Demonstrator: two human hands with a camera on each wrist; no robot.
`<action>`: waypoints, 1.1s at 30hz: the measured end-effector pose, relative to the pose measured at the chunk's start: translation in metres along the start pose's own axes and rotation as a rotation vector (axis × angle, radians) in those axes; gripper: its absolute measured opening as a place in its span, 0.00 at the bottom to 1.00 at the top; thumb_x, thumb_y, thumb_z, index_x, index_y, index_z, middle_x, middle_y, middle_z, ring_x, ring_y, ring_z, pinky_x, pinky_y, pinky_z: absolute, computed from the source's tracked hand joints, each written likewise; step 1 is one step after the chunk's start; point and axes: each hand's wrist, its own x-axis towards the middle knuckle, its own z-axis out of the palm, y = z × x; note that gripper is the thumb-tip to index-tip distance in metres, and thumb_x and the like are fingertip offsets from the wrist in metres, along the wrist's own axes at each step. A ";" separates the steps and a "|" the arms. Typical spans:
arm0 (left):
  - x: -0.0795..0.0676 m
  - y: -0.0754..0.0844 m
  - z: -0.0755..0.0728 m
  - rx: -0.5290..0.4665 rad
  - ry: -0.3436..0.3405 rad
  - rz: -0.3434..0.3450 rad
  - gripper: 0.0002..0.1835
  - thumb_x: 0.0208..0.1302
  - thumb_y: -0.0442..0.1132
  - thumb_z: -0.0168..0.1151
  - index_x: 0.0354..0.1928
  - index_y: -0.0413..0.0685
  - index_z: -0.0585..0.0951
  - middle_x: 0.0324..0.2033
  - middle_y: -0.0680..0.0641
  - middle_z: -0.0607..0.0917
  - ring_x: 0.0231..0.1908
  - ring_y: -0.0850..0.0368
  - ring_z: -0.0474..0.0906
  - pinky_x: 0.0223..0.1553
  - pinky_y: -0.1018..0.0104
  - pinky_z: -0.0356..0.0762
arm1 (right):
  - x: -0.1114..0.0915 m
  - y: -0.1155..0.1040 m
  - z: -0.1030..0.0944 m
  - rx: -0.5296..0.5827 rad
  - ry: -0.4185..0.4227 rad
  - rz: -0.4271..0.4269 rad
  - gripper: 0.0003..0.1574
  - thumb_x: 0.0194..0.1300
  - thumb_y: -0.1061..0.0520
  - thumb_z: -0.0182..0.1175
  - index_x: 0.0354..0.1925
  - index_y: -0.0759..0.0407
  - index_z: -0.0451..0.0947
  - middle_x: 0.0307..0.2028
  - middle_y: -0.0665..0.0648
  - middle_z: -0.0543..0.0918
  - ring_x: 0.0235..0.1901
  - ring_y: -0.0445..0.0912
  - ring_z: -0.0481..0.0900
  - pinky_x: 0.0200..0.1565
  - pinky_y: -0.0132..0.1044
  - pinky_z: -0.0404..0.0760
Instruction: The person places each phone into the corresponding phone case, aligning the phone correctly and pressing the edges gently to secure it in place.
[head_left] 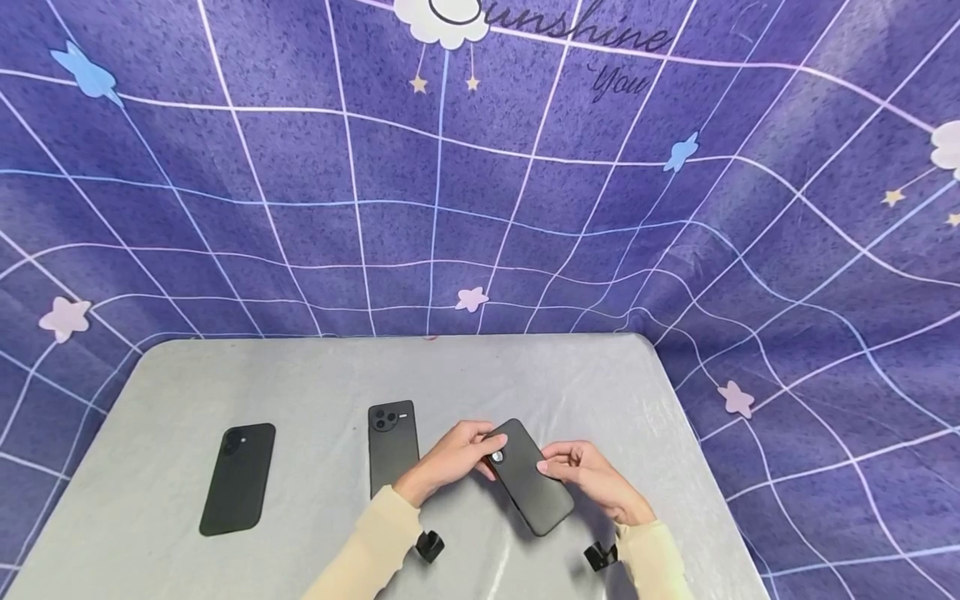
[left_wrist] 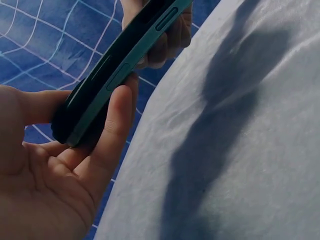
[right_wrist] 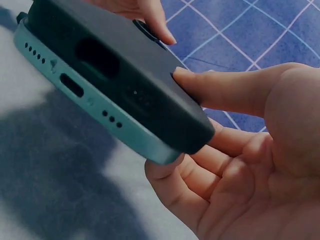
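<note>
Both hands hold a phone [right_wrist: 137, 135] with a teal frame, together with a black phone case [head_left: 536, 492] over its back. At the bottom end the case sits off the frame, its port cutout beside the phone's charging port. My left hand [head_left: 453, 450] pinches the upper left corner, thumb by the camera opening. My right hand [head_left: 592, 479] pinches the right edge, thumb on the case back, fingers beneath. In the left wrist view the phone's side frame [left_wrist: 120, 75] with its buttons shows along the dark case. The screen is hidden.
Left of the hands a dark phone [head_left: 393, 446] with a round camera block lies face down, partly behind the left forearm. Another black phone [head_left: 238, 479] lies farther left. Both rest on the grey-covered table [head_left: 315, 375]. A purple gridded cloth [head_left: 390, 225] hangs behind.
</note>
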 end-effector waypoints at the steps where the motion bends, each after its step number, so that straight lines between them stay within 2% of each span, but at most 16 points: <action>1: 0.000 -0.001 0.001 -0.012 -0.002 0.002 0.14 0.83 0.40 0.58 0.45 0.32 0.82 0.32 0.41 0.90 0.29 0.41 0.91 0.39 0.50 0.92 | 0.000 0.000 0.000 0.001 -0.001 -0.003 0.16 0.74 0.60 0.67 0.52 0.71 0.82 0.37 0.47 0.90 0.39 0.39 0.86 0.44 0.30 0.84; 3: -0.001 -0.002 0.002 -0.030 -0.006 0.011 0.14 0.83 0.38 0.58 0.46 0.31 0.82 0.34 0.37 0.90 0.32 0.30 0.90 0.39 0.50 0.92 | 0.000 0.001 -0.001 0.009 -0.006 -0.009 0.17 0.75 0.59 0.66 0.53 0.73 0.82 0.38 0.49 0.91 0.39 0.40 0.87 0.44 0.31 0.84; 5: -0.003 -0.002 0.002 -0.043 -0.007 0.015 0.14 0.84 0.38 0.57 0.49 0.29 0.81 0.36 0.34 0.90 0.35 0.26 0.88 0.40 0.51 0.92 | 0.000 0.001 -0.001 0.018 -0.010 -0.011 0.18 0.75 0.59 0.66 0.53 0.73 0.82 0.38 0.50 0.91 0.38 0.40 0.88 0.43 0.31 0.85; 7: -0.004 -0.003 0.003 -0.061 -0.001 0.026 0.16 0.84 0.38 0.56 0.53 0.27 0.81 0.38 0.30 0.90 0.35 0.30 0.90 0.41 0.52 0.92 | 0.001 0.001 -0.001 0.028 -0.002 -0.010 0.18 0.76 0.58 0.65 0.54 0.73 0.82 0.38 0.51 0.92 0.38 0.41 0.89 0.43 0.31 0.86; 10: -0.005 -0.004 0.004 -0.111 0.031 0.026 0.19 0.84 0.38 0.56 0.60 0.24 0.79 0.42 0.28 0.89 0.33 0.45 0.92 0.42 0.53 0.92 | 0.002 0.000 0.000 0.032 0.036 -0.014 0.17 0.77 0.59 0.64 0.54 0.71 0.84 0.38 0.50 0.92 0.38 0.40 0.88 0.44 0.31 0.86; 13: -0.007 -0.004 0.007 -0.168 0.071 0.028 0.20 0.84 0.38 0.57 0.61 0.24 0.78 0.43 0.29 0.89 0.34 0.54 0.91 0.43 0.53 0.92 | 0.003 -0.003 0.002 0.032 0.089 -0.018 0.17 0.77 0.59 0.64 0.55 0.71 0.85 0.38 0.49 0.92 0.38 0.40 0.88 0.45 0.31 0.85; 20: -0.009 -0.005 0.013 -0.201 0.161 0.025 0.17 0.83 0.39 0.58 0.52 0.25 0.80 0.39 0.34 0.89 0.32 0.54 0.90 0.42 0.55 0.92 | 0.002 -0.005 0.009 0.088 0.201 0.014 0.14 0.77 0.55 0.66 0.52 0.64 0.86 0.35 0.47 0.91 0.35 0.39 0.86 0.46 0.31 0.83; 24: -0.010 -0.006 0.016 -0.230 0.235 0.014 0.19 0.82 0.38 0.59 0.58 0.23 0.78 0.38 0.38 0.89 0.30 0.53 0.89 0.41 0.55 0.92 | 0.001 -0.004 0.012 0.103 0.257 0.022 0.15 0.76 0.54 0.67 0.53 0.63 0.86 0.35 0.47 0.91 0.35 0.40 0.86 0.47 0.31 0.82; 29: -0.014 -0.007 0.020 -0.242 0.365 0.030 0.21 0.82 0.38 0.59 0.60 0.21 0.77 0.41 0.34 0.90 0.31 0.53 0.90 0.41 0.55 0.92 | -0.001 -0.002 0.016 0.100 0.330 0.032 0.21 0.78 0.52 0.65 0.56 0.67 0.84 0.36 0.47 0.90 0.37 0.39 0.86 0.46 0.31 0.80; 33: -0.015 -0.007 0.025 -0.283 0.429 0.059 0.21 0.83 0.38 0.59 0.60 0.21 0.77 0.42 0.31 0.89 0.31 0.55 0.89 0.42 0.55 0.92 | 0.000 -0.002 0.021 0.160 0.394 0.010 0.22 0.78 0.50 0.65 0.56 0.68 0.85 0.35 0.50 0.91 0.36 0.41 0.87 0.45 0.32 0.83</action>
